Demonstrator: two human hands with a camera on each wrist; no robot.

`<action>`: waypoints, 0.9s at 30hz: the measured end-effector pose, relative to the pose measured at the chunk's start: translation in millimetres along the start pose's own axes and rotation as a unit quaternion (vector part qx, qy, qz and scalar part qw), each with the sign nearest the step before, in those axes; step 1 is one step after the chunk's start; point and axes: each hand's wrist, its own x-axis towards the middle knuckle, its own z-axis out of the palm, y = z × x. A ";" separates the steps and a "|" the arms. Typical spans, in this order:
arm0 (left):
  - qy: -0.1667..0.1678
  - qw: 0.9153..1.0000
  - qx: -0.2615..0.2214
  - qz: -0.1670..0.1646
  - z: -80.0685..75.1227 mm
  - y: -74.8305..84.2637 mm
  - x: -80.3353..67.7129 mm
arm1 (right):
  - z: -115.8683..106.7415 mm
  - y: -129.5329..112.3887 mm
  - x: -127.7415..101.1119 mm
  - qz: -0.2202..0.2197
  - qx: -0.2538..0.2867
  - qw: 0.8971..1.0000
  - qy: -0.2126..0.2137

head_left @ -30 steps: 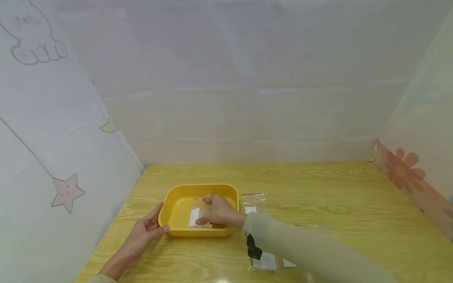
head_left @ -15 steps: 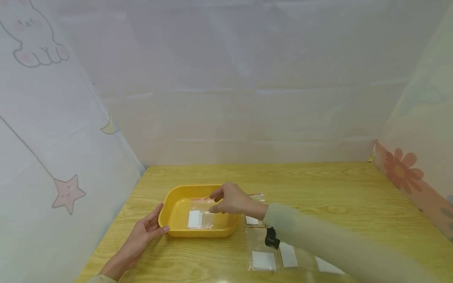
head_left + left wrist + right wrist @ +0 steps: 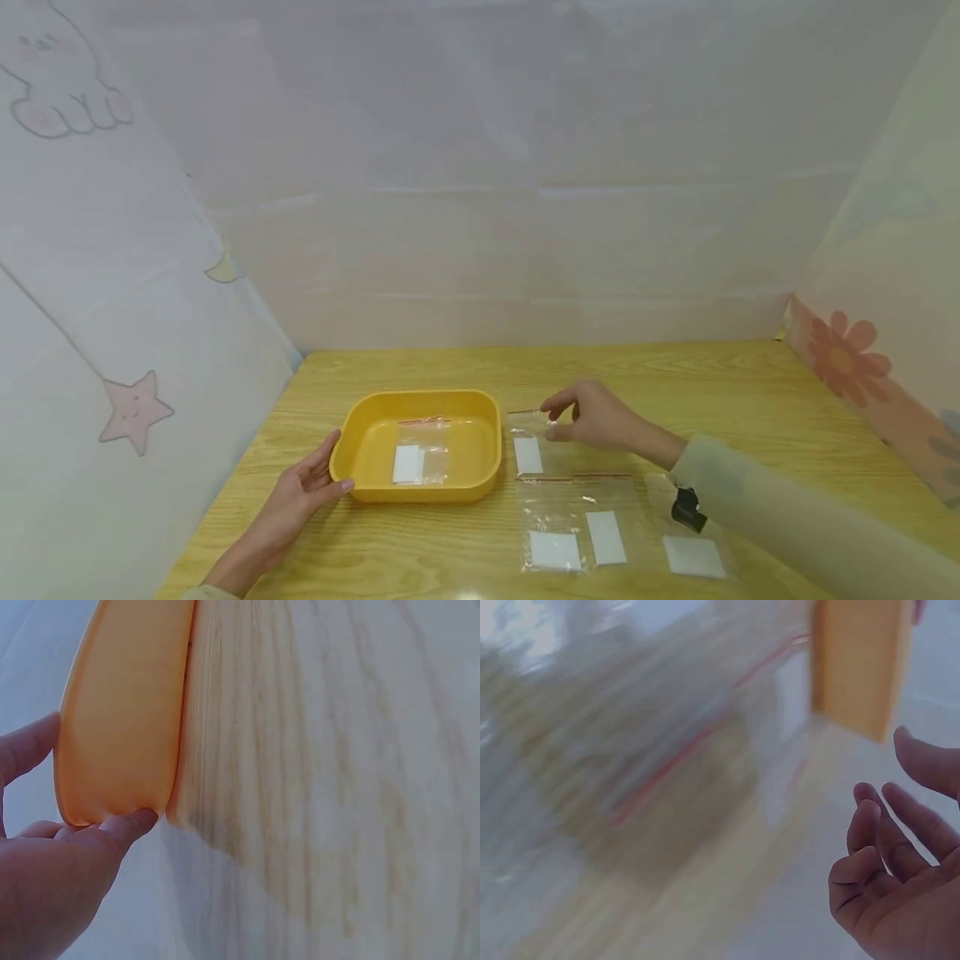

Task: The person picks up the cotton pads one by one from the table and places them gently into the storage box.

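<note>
My left hand [image 3: 296,495] holds the left end of a yellow plastic tray [image 3: 420,493], thumb at the near corner and fingers along the side. In the left wrist view the thumb and fingers [image 3: 133,823] touch the tray's outer wall [image 3: 124,712]. Inside the tray lie clear zip bags [image 3: 435,450] with white cards in them, overlapping. My right hand [image 3: 600,417] hovers over a clear zip bag [image 3: 527,456] just right of the tray, fingers loosely bent, nothing between them. The right wrist view shows that hand [image 3: 900,862] apart from the blurred bags.
Several more clear zip bags with white cards, among them a near one [image 3: 555,550], a middle one [image 3: 606,537] and a right one [image 3: 693,556], lie flat on the wooden table [image 3: 675,383]. A printed cloth wall [image 3: 480,250] stands behind and at both sides.
My right hand has let go of a zip bag in the tray, risen and moved right over the bag beside it. The left hand keeps its hold on the tray.
</note>
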 end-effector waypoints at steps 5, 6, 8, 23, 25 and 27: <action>0.000 1.000 0.002 -0.003 -2.2 2.1 0.2 | 11.4 27.2 -9.9 0.017 -0.048 0.999 -0.015; 0.000 1.000 0.002 -0.004 -2.3 2.3 0.3 | 14.2 30.1 -10.5 0.017 -0.061 0.998 -0.016; 0.001 1.000 0.001 -0.004 -2.0 2.2 0.4 | 20.6 35.4 -10.7 0.014 -0.078 0.997 -0.016; 0.004 1.000 -0.012 -0.005 -0.4 -1.8 2.2 | 24.8 53.8 -16.9 0.047 -0.134 0.990 -0.002; 0.002 1.000 -0.014 -0.005 -0.6 -1.8 2.4 | 20.7 56.5 -18.5 0.057 -0.129 0.990 0.001; 0.000 1.000 -0.016 -0.006 -0.8 -1.9 2.5 | 17.9 58.4 -19.7 0.062 -0.116 0.991 0.000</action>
